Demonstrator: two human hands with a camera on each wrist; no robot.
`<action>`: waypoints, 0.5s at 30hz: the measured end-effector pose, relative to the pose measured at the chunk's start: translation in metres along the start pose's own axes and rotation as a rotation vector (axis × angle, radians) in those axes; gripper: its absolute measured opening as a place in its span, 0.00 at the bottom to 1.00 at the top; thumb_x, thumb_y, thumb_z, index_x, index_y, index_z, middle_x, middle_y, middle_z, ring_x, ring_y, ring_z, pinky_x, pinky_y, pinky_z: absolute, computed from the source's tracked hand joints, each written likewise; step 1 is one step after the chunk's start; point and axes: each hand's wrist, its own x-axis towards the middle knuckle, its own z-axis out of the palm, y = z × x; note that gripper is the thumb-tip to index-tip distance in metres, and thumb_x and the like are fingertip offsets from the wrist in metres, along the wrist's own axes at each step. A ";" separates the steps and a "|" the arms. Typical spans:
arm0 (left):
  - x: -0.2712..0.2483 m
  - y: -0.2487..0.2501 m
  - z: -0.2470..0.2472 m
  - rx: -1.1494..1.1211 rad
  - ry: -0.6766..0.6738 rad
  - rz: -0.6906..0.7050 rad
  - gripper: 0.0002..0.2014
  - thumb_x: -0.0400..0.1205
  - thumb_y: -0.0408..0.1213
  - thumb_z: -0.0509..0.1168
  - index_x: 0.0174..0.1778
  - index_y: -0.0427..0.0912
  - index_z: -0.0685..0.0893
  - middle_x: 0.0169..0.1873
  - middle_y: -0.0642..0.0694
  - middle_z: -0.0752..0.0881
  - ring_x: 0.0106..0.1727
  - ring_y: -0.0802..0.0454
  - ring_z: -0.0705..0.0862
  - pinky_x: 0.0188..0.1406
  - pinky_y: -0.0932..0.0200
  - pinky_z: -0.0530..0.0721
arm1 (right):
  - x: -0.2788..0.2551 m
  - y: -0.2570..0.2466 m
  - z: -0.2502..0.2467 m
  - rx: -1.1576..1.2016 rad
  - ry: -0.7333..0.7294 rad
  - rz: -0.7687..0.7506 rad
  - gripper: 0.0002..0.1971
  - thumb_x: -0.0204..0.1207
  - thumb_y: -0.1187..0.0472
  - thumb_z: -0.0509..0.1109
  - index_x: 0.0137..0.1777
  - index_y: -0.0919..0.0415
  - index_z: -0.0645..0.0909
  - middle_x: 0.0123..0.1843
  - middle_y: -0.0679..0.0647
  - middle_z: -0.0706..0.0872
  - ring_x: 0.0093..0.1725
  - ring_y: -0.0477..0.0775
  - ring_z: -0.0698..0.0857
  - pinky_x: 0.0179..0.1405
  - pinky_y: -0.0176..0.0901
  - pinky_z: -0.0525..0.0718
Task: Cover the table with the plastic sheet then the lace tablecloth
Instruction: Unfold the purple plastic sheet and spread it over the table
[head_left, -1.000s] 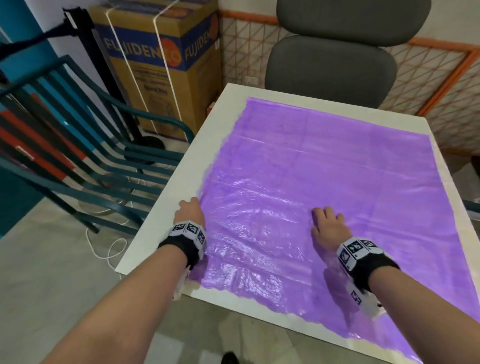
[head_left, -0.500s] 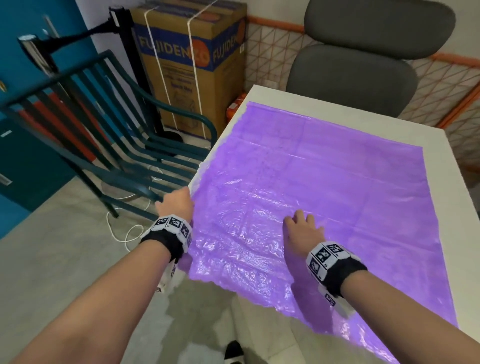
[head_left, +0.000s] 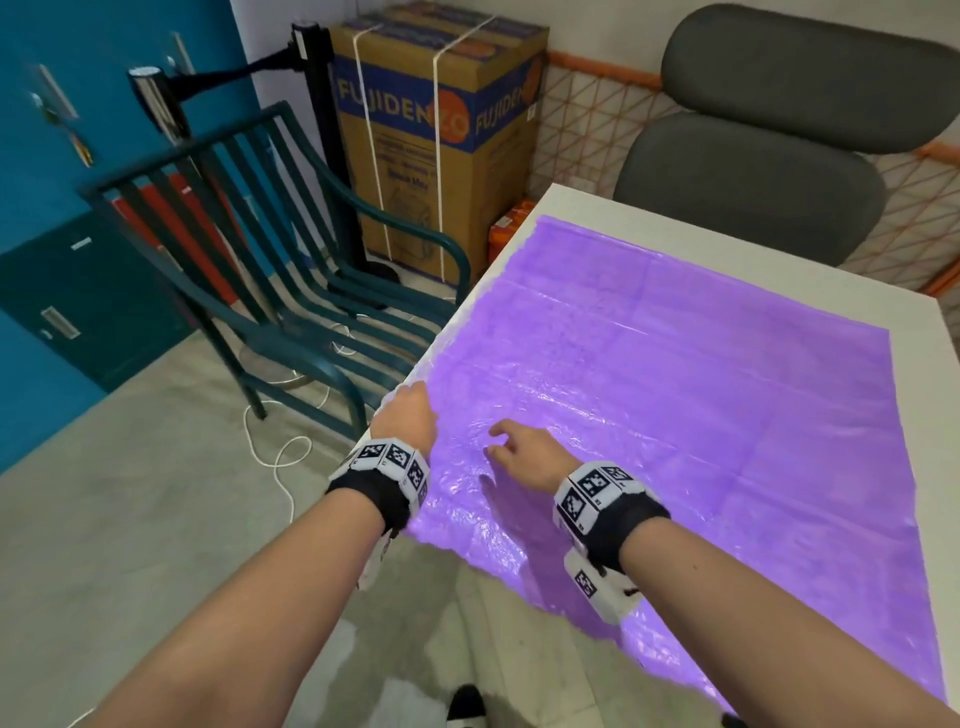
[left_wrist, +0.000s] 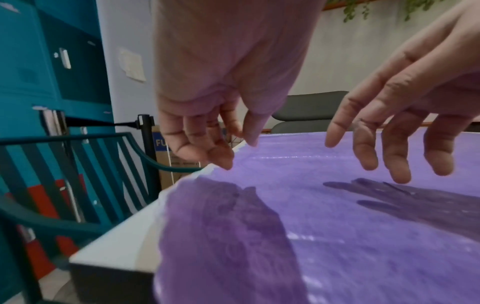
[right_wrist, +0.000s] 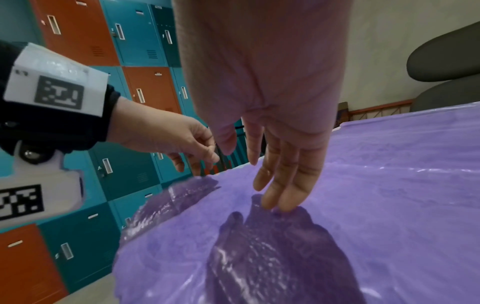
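Note:
A purple plastic sheet (head_left: 675, 415) lies spread over the white table (head_left: 571, 208), its near edge hanging over the front. My left hand (head_left: 408, 415) is at the sheet's left edge by the table's left rim. Its fingers (left_wrist: 207, 148) hang loosely curled, the tips touching the sheet (left_wrist: 311, 226), with the thumb apart. My right hand (head_left: 519, 452) is just to the right, with straight fingers (right_wrist: 283, 185) pointing down and the tips at the sheet's surface (right_wrist: 389, 205). It holds nothing. No lace tablecloth shows in any view.
A green slatted chair (head_left: 291, 291) stands close to the table's left side, with a white cable (head_left: 275, 457) on the floor beside it. Behind are a strapped cardboard box (head_left: 436, 130) and a black post (head_left: 317, 130). A grey office chair (head_left: 753, 182) sits at the far side.
Both hands moved left and the sheet slid with them until its left edge reached the table's left rim. The right hand rose from lying flat to fingertips only.

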 end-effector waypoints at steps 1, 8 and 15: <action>-0.002 -0.003 0.005 -0.024 -0.013 -0.031 0.17 0.83 0.36 0.62 0.65 0.34 0.75 0.65 0.35 0.79 0.66 0.36 0.79 0.62 0.45 0.79 | 0.001 0.000 0.004 -0.026 -0.026 0.002 0.20 0.84 0.58 0.59 0.75 0.62 0.69 0.67 0.65 0.81 0.68 0.63 0.79 0.66 0.45 0.74; -0.006 -0.026 0.024 0.040 0.025 -0.238 0.18 0.84 0.31 0.57 0.71 0.35 0.71 0.69 0.34 0.73 0.70 0.35 0.74 0.64 0.44 0.78 | 0.005 0.003 0.030 -0.297 -0.085 -0.075 0.19 0.80 0.58 0.63 0.70 0.62 0.73 0.66 0.64 0.72 0.62 0.67 0.80 0.62 0.55 0.80; -0.012 -0.019 0.021 -0.197 0.078 -0.116 0.12 0.83 0.32 0.58 0.61 0.36 0.77 0.59 0.36 0.80 0.60 0.35 0.82 0.54 0.41 0.83 | 0.033 -0.014 0.015 -0.252 0.014 -0.110 0.15 0.81 0.58 0.61 0.65 0.60 0.78 0.62 0.62 0.82 0.63 0.63 0.81 0.61 0.51 0.79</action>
